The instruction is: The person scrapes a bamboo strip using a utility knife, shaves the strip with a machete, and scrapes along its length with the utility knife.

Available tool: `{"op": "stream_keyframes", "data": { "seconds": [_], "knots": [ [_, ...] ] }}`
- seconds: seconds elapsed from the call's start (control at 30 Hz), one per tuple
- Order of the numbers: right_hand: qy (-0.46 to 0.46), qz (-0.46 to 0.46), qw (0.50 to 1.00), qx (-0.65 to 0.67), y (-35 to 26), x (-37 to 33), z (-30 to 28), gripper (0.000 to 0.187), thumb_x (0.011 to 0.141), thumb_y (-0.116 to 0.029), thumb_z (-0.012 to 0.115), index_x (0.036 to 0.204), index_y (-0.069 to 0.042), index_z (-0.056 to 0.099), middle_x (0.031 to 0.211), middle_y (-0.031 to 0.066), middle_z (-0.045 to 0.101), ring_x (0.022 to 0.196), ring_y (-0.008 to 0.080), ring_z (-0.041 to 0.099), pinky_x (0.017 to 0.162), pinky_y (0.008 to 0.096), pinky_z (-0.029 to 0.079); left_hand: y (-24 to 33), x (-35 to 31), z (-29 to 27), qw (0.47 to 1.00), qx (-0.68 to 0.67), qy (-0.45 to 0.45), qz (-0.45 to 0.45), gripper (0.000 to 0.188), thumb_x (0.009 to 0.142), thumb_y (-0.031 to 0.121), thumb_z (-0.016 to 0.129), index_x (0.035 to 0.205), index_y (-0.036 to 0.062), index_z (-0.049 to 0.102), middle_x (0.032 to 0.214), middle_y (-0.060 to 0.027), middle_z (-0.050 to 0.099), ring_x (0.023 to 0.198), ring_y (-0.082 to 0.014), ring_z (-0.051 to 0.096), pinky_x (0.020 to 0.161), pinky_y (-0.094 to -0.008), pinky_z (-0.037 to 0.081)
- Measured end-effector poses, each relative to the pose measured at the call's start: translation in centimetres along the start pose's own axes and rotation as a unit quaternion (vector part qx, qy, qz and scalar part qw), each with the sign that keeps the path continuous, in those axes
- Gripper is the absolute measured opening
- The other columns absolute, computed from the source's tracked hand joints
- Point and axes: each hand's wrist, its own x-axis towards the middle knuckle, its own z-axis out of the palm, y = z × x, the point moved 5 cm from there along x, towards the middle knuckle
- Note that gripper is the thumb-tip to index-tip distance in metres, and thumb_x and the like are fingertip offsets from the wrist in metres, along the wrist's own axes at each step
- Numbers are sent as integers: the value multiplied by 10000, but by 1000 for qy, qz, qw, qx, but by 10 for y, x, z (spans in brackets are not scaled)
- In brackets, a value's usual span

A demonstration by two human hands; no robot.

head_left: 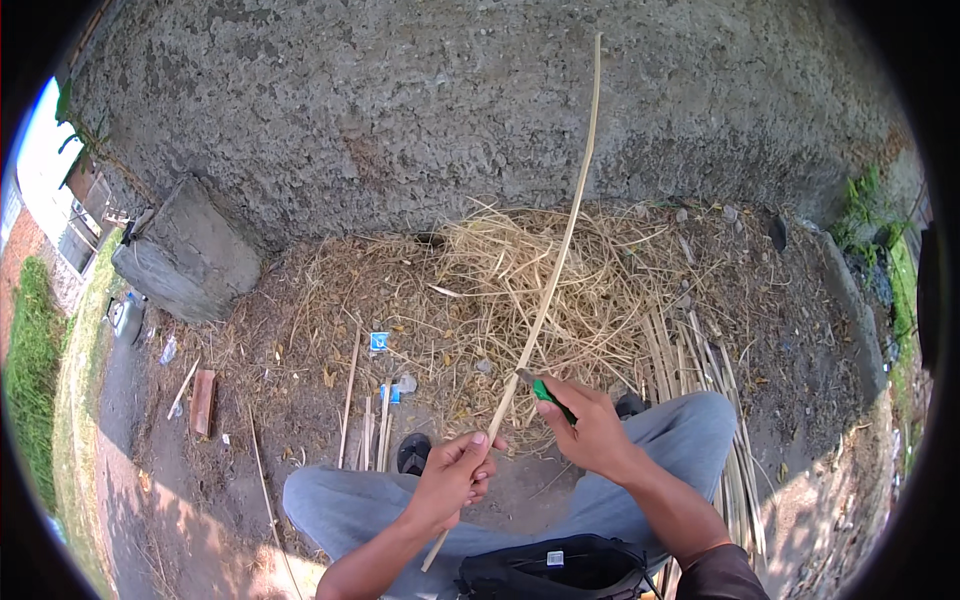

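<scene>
A long, pale strip of bamboo or split wood (551, 285) rises from my lap at a slant, its far end in front of the grey wall. My left hand (455, 480) is closed round its lower part, and the near end sticks out below the fist. My right hand (588, 430) grips a green-handled knife (546, 392), with fingers wrapped about the handle. The short blade meets the strip a little beyond my left hand. Beneath the strip lies a heap of thin, curled shavings (500, 255) on the ground.
More long strips (738, 440) lie by my right leg, and a few thin sticks (377, 430) by my left. A rough wall (400, 120) stands ahead. A concrete block (195, 250), brown wood piece (203, 402) and silver kettle (127, 320) are at left. A black bag (520, 575) rests on my lap.
</scene>
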Motion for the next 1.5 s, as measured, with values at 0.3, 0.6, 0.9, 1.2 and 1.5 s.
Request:
{"op": "stream_keyframes", "data": {
  "seconds": [0.3,0.6,0.9,1.2,1.5],
  "knots": [
    [-38,38,995,-83,-1,-21,12,269,875,-189,679,1105,-59,632,758,126,615,576,253,590,512,354,468,-27,-8,-7,983,-144,-80,-77,306,1042,305,398,1046,32,536,630,33,357,433,-49,280,395,-218,227],
    [-106,-56,984,-132,-27,-30,27,304,908,-207,619,1161,-41,588,846,132,619,681,308,625,548,400,505,-26,-8,-7,985,-140,-65,-72,305,1039,301,408,1041,22,532,623,26,369,422,-53,274,383,-226,219],
    [-37,-42,995,-82,-24,-34,18,260,881,-212,676,1086,-67,608,833,100,681,595,306,659,483,399,516,-28,-6,-7,990,-120,-37,-68,326,1037,310,420,1065,11,546,635,21,381,442,-61,283,401,-230,219],
    [-20,-85,993,-77,-21,-47,25,172,817,-200,745,897,-74,660,765,50,672,537,236,647,419,346,489,-31,-10,-2,992,-101,-39,-65,311,1053,282,378,1091,21,542,676,14,405,477,-48,287,425,-220,240],
    [-11,-83,989,-123,-15,-49,36,185,785,-196,765,902,-82,678,722,28,639,492,205,615,388,334,458,-36,-6,-2,993,-104,-29,-44,261,1057,244,365,995,47,525,673,11,390,462,-44,280,411,-223,230]
  ]
}}
